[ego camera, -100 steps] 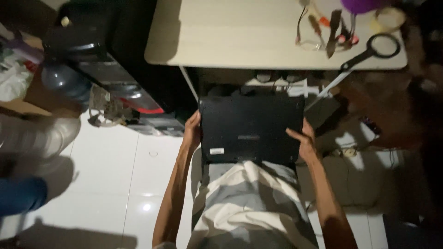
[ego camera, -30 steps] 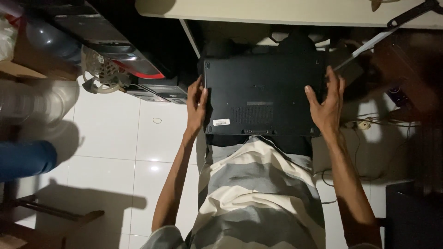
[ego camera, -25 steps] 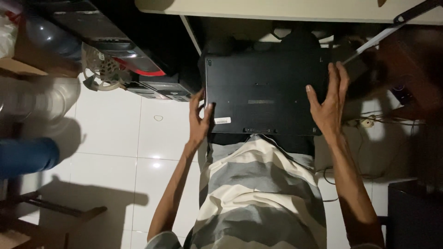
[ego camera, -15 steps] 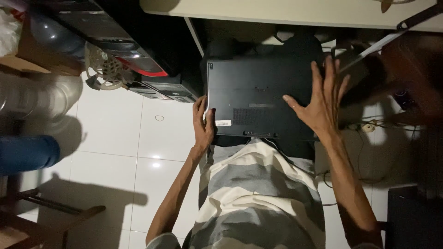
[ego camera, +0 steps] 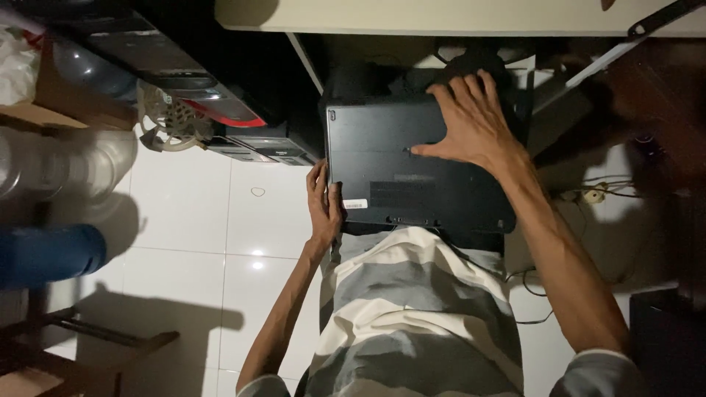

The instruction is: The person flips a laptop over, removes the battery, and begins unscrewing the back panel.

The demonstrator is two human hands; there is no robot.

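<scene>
A closed black laptop (ego camera: 382,173) lies bottom side up on my lap, over my grey-and-white striped shirt (ego camera: 412,316). My left hand (ego camera: 323,209) grips its left edge near a small white sticker (ego camera: 354,204), thumb on the top face. My right hand (ego camera: 471,121) lies flat on the laptop's far right part, fingers spread and reaching to the far edge.
A beige table (ego camera: 441,16) spans the top, with a black-handled tool (ego camera: 658,16) on its right end. Computer cases (ego camera: 220,110) and a small fan (ego camera: 170,117) stand at the left on white floor tiles (ego camera: 220,220). Cables and a socket (ego camera: 588,195) lie at the right.
My right hand has slid from the laptop's right edge onto its top face, toward the far side. The left hand keeps its grip on the left edge.
</scene>
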